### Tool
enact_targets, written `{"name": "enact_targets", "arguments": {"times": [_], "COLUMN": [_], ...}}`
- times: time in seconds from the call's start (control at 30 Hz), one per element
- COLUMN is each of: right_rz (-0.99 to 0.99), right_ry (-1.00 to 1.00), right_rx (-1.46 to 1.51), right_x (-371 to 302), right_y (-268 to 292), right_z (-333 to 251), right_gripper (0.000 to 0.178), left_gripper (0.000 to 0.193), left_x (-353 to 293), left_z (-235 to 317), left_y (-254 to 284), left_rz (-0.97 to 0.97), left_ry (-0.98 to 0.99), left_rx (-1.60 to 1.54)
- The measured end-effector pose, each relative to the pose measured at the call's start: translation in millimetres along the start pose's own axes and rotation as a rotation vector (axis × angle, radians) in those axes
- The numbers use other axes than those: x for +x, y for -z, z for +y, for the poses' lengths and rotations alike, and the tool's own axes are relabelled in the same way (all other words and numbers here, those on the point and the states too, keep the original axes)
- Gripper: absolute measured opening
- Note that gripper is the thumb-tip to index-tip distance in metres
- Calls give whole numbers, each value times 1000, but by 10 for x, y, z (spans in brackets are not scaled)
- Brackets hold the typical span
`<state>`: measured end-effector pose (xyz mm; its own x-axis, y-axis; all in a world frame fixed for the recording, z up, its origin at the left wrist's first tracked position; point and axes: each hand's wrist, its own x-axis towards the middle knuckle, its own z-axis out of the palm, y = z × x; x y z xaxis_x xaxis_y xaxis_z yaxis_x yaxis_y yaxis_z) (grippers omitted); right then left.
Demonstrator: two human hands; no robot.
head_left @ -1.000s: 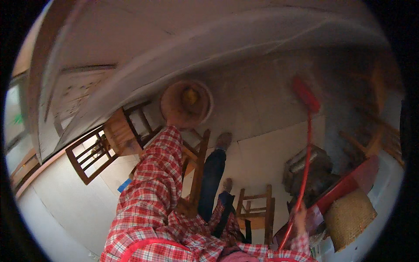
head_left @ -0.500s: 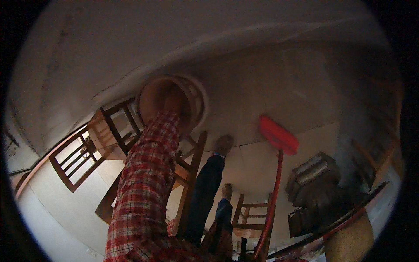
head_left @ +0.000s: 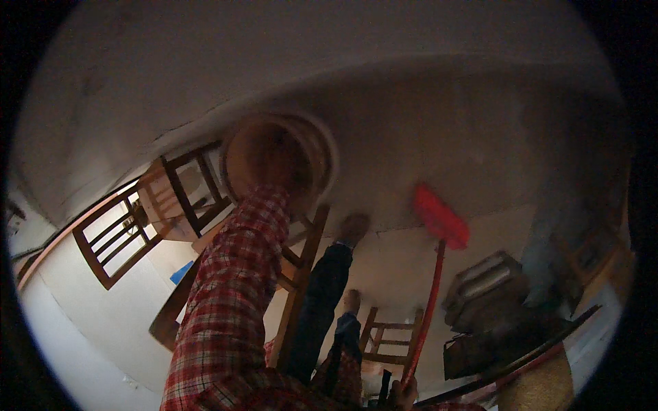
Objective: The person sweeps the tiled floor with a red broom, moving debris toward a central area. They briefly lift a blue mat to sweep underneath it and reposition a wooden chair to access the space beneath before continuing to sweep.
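My left arm, in a red and white plaid sleeve, stretches forward. My left hand [head_left: 273, 161] is a dim blur over the mouth of a round, pale-rimmed, tub-like thing [head_left: 324, 151]. Its fingers cannot be made out, nor whether they grip the tub. At the lower edge my right hand [head_left: 404, 393] is closed round the red handle of a broom [head_left: 439, 218]. The broom's red head points away from me, to the right of my feet.
Wooden chairs [head_left: 116, 236] stand at the left, and another chair [head_left: 391, 339] is near my feet. My legs in dark trousers [head_left: 319, 301] show in the middle. A dark, boxy object [head_left: 486, 284] sits at the right. A blue item [head_left: 181, 272] lies left of my sleeve.
The round tub and my left hand have shifted slightly to the right in view. My right hand on the broom handle has come into sight at the lower edge.
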<state>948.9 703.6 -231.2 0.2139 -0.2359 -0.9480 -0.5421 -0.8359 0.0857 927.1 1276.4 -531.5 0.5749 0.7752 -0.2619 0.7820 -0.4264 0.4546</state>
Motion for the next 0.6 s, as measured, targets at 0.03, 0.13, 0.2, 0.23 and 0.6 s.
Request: {"name": "enact_targets", "arguments": {"times": [0.03, 0.13, 0.2, 0.23, 0.6], "right_rz": [0, -4, -10, -11, 194], "right_ry": [22, 116, 210, 278, 774], "right_rx": [-10, -45, -78, -98, -692], "right_x": [-40, -72, -110, -116, 751], "right_y": [19, 26, 16, -7, -80], "right_z": [-32, -174, -299, -398, -2044], "right_gripper": [53, 53, 54, 54, 61], "left_gripper": [43, 44, 44, 45, 48], "left_x": [-18, -28, -82, -116, -86], "left_z": [15, 81, 114, 161, 309], "left_y": [56, 194, 339, 418, 1125], "left_rz": [5, 38, 61, 72, 171], "left_ry": [0, -37, -72, -101, 41], "left_rx": [-7, -13, -30, -39, 218]}}
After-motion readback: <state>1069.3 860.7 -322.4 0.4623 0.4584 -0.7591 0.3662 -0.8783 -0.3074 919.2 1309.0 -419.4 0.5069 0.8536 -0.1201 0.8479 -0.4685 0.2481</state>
